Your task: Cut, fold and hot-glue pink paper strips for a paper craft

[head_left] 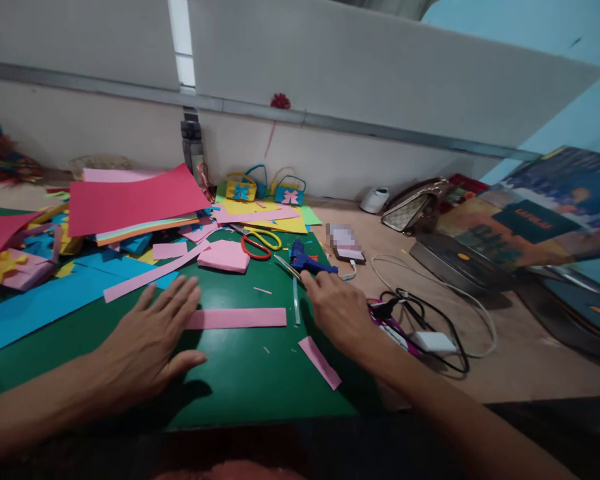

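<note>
My left hand (155, 330) lies flat with fingers spread over the left end of a pink paper strip (245, 318) on the green mat (230, 393). My right hand (337, 307) is closed, its fingertips at the near end of a thin pointed tool (287, 267), perhaps tweezers. Just beyond those fingers lies a blue glue gun (300, 255). A clear glue stick (297, 303) rests left of my right hand, and a short pink piece (320, 363) lies nearer. Behind the strip sit a folded pink paper shape (224, 257) and red-and-yellow-handled scissors (257, 245).
Coloured sheets (135, 200) are piled at the back left, near blue strips (45, 303). Small paper bags with bows (241, 190) stand by the wall. At right are a phone (347, 243), black cables (430, 327), a white adapter (435, 342) and a handbag (413, 207).
</note>
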The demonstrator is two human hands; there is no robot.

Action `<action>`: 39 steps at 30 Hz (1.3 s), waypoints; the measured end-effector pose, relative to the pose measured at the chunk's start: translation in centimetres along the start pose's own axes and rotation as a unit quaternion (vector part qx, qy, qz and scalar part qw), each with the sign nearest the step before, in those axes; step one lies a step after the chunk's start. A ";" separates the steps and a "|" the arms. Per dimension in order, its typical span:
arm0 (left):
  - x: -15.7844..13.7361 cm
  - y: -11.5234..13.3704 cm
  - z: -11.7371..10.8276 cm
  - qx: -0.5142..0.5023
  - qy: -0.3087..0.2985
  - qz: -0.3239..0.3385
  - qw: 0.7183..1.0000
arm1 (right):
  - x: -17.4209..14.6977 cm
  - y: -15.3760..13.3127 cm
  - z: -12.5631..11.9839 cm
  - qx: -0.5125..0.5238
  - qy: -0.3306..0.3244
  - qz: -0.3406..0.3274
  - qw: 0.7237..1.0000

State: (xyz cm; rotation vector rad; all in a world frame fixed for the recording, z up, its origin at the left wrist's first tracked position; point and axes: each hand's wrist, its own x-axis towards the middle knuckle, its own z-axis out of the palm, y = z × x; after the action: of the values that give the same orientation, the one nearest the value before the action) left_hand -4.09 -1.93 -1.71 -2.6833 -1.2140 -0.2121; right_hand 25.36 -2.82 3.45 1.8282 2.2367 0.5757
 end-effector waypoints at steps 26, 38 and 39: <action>4.6 0.2 3.7 -0.164 -0.057 0.173 0.970 | -6.5 1.7 2.7 0.241 -0.044 -0.002 0.970; 4.9 0.7 3.1 -0.171 -0.084 0.149 0.970 | -6.7 1.5 2.7 0.248 -0.035 -0.058 0.966; 5.0 0.8 3.1 -0.171 -0.084 0.145 0.971 | -6.5 1.5 2.7 0.245 -0.045 -0.057 0.967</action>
State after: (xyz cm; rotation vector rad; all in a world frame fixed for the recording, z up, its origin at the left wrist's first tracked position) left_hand -0.07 1.88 -3.74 -3.1950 -0.8712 -0.1647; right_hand 29.18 -8.44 1.04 1.8578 2.5605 -0.0950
